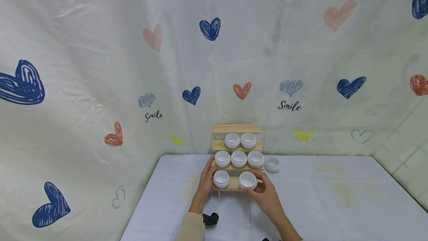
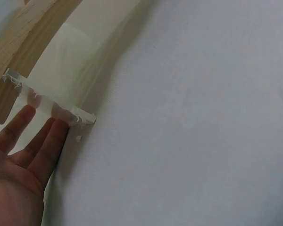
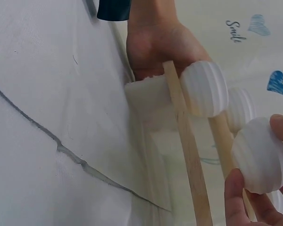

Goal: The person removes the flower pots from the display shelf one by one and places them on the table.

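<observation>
A tiered wooden rack with pale plank shelves stands against the back of the table. My right hand holds a small white cup between thumb and fingers, over the right part of the lowest shelf. Another white cup sits at that shelf's left end. At the rack's left side is my left hand. In the left wrist view its straight fingers touch the pale side support.
Three white cups stand on the shelf above, and two more cups stand higher up. A separate white cup is on the table right of the rack. Behind hangs a heart-printed curtain. White cloth covers the table.
</observation>
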The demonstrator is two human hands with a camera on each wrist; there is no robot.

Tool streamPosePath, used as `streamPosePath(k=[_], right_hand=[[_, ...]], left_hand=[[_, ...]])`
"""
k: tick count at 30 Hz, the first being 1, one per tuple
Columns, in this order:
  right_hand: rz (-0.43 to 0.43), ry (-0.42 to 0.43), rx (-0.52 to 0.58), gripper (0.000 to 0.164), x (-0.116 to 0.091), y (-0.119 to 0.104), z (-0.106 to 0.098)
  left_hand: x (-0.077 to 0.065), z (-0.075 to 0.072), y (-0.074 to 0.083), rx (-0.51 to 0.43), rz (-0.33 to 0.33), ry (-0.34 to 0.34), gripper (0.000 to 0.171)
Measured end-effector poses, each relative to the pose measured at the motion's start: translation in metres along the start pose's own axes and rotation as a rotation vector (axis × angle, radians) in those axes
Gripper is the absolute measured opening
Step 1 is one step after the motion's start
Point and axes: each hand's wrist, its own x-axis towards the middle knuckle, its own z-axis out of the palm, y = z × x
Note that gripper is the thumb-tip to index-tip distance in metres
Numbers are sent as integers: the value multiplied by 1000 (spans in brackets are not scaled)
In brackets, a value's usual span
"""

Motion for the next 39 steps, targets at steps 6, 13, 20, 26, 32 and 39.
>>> streamPosePath(k=[6,13,20,26,32,39], right_hand=[[9,-3,13,68,-1,-1,-3],[-15,1,2,68,0,-4,-7],[-34,5,10,67,-1,-6,-10],[-20,7,5,67,-2,-10,-15],[7,13,-18,68,-2,-11,-23],[-33,27,-31,68,-1,-12,-37]], left_hand=[[3,0,-3,-11,16,0,53],[3,0,-5,-9,15,-4,55],[2,0,-3,-7,11,-3,55],[3,0,-4,-7,4,6,53],[3,0,-4,13,6,7,53],[5,0,-6,13,3,7,51]])
